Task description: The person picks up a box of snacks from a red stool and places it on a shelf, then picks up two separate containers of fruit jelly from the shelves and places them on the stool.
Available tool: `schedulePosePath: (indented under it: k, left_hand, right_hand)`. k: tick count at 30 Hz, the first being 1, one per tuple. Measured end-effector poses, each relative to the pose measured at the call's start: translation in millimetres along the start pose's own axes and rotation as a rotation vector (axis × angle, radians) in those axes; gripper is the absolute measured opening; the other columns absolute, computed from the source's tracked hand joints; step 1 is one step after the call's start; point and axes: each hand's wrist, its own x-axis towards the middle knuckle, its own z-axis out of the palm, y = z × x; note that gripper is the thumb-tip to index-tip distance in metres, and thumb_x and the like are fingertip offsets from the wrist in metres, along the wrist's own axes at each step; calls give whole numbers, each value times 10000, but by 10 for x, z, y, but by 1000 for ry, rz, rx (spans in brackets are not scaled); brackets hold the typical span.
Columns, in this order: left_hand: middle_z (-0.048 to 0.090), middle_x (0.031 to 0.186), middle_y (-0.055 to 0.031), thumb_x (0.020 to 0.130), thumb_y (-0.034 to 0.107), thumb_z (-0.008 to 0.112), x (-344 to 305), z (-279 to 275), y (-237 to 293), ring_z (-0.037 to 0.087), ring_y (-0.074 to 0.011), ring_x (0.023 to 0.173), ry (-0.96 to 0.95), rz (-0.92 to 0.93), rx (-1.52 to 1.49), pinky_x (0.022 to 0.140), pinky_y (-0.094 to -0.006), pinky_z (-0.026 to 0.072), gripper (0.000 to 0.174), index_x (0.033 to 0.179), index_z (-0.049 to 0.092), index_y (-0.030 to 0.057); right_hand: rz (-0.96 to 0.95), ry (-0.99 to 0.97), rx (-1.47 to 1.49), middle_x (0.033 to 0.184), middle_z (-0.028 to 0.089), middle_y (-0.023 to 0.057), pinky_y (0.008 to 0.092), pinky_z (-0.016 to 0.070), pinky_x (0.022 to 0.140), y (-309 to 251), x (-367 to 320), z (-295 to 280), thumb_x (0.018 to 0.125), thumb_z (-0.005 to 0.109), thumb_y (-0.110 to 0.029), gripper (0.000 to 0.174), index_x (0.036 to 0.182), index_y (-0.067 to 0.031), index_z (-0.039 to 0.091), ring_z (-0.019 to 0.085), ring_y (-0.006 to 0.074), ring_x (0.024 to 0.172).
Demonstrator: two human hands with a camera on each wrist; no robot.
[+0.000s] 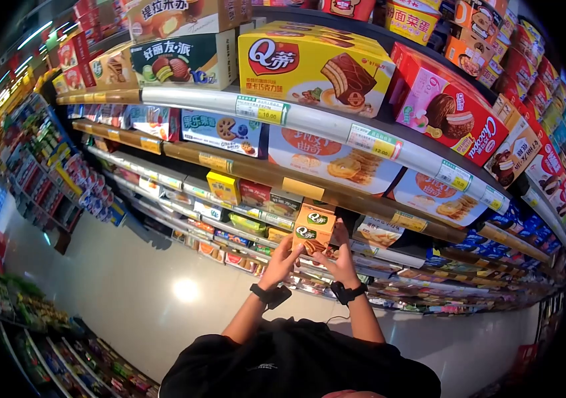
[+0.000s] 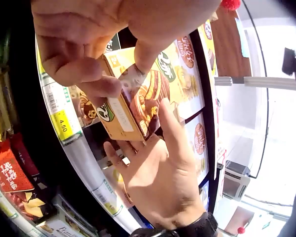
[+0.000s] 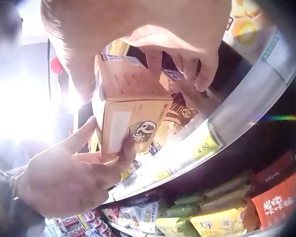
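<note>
Between both hands is a small orange cake box (image 1: 312, 237) with a green oval logo, in front of the lower shelves. My left hand (image 1: 283, 261) grips its left side in the head view. On the other side my right hand (image 1: 341, 260) holds it, thumb along the edge. In the left wrist view the box (image 2: 138, 96) shows a chocolate cake picture, with the left hand (image 2: 84, 42) above and the right hand (image 2: 160, 177) below. The right wrist view shows a plain side and logo end of the box (image 3: 133, 123), the left hand's fingers curled under it.
Shelves of boxed snacks curve around in front, with a price rail (image 1: 336, 129) along the upper shelf. A large yellow cake box (image 1: 316, 69) stands there, next to a red one (image 1: 445, 106). Pale shiny floor (image 1: 143, 265) lies left, with another shelf (image 1: 64, 351) behind.
</note>
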Motion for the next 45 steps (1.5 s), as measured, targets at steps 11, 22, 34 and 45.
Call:
schedulePosePath:
  k: [11,22,34,45]
  left_hand:
    - [632,1011,-104,985,169,558,408,-189,-97,590,-105,738,-76,107,124,570,-241,466,494,1377,302,13]
    - [655,1023,-123,941,157,637,591,-269,-140,628,-126,759,38,-44,4,596,-250,511,359,1171,391,33]
    - [638,632,-47,843,268,765,864,-234,-242,552,-80,479,234,69,83,427,-217,440,314,790,609,1]
    - [601,524,-55,921,388,646,952,-255,-245,567,-92,442,190,58,365,436,-254,420,501,634,662,-22]
  right_hand:
    - [191,100,283,1339,492,138,325,472,952,396,280,161,725,854,-179,991,1473,-34,221,525,204,1180]
    - [231,62,312,1327,511,128,345,377,1041,180,539,153,752,831,-235,831,1409,-18,372,482,208,1217]
    - [438,12,16,1093,628,142,326,476,854,306,691,76,796,794,-358,671,1241,36,483,597,167,975]
    - [427,-49,173,1179,596,143,343,468,909,328,801,56,769,811,-400,776,1295,29,436,587,216,1050]
